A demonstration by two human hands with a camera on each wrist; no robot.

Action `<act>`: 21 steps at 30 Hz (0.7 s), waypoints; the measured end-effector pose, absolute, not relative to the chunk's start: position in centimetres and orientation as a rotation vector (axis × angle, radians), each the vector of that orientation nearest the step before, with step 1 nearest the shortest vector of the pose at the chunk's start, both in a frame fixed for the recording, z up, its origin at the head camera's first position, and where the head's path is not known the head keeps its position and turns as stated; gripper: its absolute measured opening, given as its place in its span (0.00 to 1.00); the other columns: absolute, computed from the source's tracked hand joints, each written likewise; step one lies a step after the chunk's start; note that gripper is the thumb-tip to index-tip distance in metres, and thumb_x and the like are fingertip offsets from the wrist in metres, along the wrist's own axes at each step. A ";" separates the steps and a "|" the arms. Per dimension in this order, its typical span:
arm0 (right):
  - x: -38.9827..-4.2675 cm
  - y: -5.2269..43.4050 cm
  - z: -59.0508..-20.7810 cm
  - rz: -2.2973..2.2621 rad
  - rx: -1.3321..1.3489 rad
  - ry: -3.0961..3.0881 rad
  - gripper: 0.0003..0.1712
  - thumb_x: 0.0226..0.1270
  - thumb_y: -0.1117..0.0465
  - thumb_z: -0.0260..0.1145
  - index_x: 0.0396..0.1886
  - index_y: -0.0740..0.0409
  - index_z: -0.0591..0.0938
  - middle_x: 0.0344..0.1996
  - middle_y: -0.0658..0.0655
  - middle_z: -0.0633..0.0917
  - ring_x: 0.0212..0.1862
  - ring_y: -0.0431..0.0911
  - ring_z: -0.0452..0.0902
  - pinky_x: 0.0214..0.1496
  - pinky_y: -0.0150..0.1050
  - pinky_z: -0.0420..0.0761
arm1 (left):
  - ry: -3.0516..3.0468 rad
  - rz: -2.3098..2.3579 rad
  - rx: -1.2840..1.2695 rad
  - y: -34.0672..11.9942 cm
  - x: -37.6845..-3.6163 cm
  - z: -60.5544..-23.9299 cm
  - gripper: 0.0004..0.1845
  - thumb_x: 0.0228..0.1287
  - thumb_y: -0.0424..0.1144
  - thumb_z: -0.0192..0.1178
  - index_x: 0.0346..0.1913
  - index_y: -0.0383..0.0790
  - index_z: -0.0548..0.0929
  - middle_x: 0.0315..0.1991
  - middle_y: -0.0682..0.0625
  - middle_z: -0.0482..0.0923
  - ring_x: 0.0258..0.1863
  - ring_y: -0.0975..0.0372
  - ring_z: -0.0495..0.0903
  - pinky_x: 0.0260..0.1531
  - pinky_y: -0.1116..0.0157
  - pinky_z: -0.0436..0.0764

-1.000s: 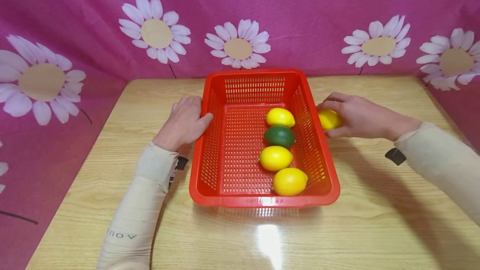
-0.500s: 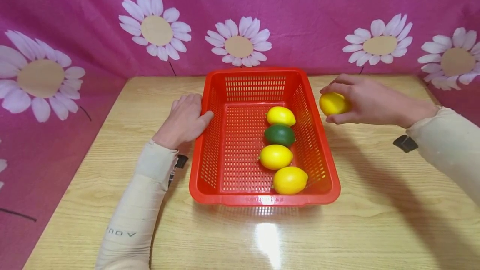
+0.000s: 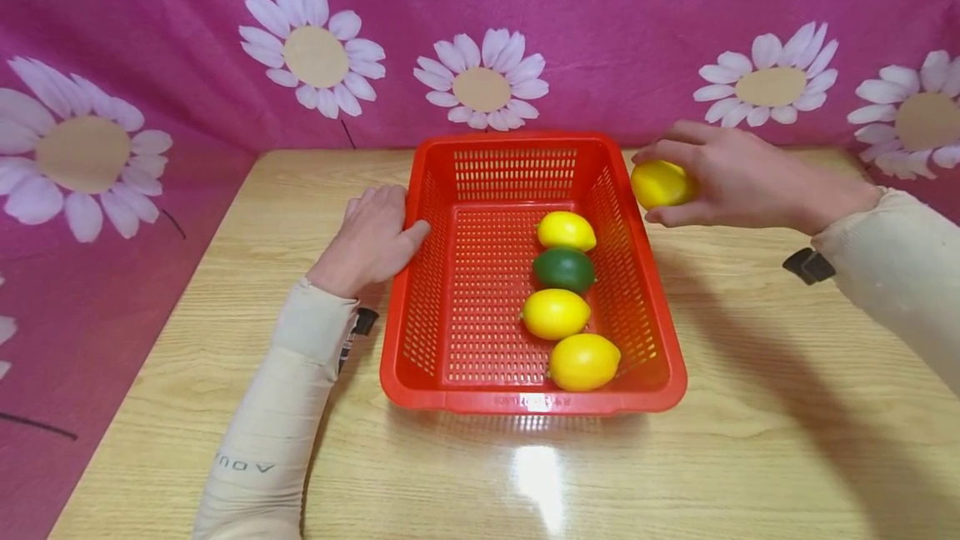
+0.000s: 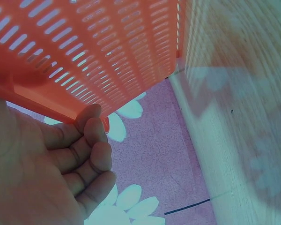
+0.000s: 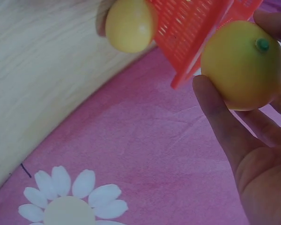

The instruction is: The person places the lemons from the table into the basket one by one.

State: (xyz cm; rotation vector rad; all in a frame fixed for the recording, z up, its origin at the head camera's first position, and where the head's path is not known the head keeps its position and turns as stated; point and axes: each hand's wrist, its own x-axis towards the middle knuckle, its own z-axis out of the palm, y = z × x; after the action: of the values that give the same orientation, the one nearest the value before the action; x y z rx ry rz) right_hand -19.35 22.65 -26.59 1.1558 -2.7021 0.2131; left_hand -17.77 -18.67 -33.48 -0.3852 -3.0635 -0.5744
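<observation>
While the left hand point(image 3: 371, 238) rests relaxed against the red basket's point(image 3: 420, 273) left wall, steadying it on the surface point(image 3: 750, 407), three lemons and a lime line its right side. Farther right, the right hand point(image 3: 738, 177) has its grip closed around a yellow lemon point(image 3: 658, 184), lifted just outside the far right rim.

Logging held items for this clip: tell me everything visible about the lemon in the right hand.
The lemon is yellow, smooth and slightly glossy, oval, with a small green stem nub at one end that shows in the right wrist view. The right hand grips it from the side, thumb below and fingers curled over the top, lifted clear of the table. It hangs just outside the far right rim of the red basket, not touching it.
</observation>
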 end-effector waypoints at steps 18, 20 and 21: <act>-21.4 19.4 -26.3 0.256 1.171 -2.786 0.31 0.56 0.54 0.77 0.61 0.56 0.81 0.52 0.60 0.81 0.43 0.51 0.78 0.39 0.44 0.79 | -3.074 -0.583 -0.375 -18.8 -17.8 -33.4 0.17 0.72 0.48 0.48 0.46 0.36 0.74 0.40 0.43 0.73 0.47 0.49 0.69 0.50 0.54 0.64; -21.6 18.9 -26.4 0.259 1.178 -2.792 0.31 0.57 0.55 0.77 0.61 0.55 0.81 0.52 0.60 0.81 0.43 0.52 0.78 0.41 0.46 0.80 | -3.081 -0.588 -0.377 -18.8 -17.8 -33.3 0.17 0.72 0.48 0.47 0.46 0.36 0.74 0.40 0.43 0.73 0.47 0.49 0.69 0.49 0.55 0.64; -21.8 18.6 -26.4 0.266 1.185 -2.792 0.31 0.57 0.55 0.76 0.61 0.55 0.81 0.52 0.60 0.81 0.44 0.52 0.78 0.42 0.47 0.81 | -3.084 -0.588 -0.374 -18.9 -17.8 -33.3 0.17 0.72 0.48 0.47 0.46 0.36 0.73 0.40 0.43 0.73 0.46 0.49 0.69 0.49 0.55 0.63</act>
State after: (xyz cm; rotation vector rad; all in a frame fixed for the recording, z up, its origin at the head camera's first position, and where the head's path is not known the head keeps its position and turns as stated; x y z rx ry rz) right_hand -21.78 18.62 -26.44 1.1848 -2.7922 0.2661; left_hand -17.75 -18.89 -33.25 -0.3741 -3.0837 -0.5880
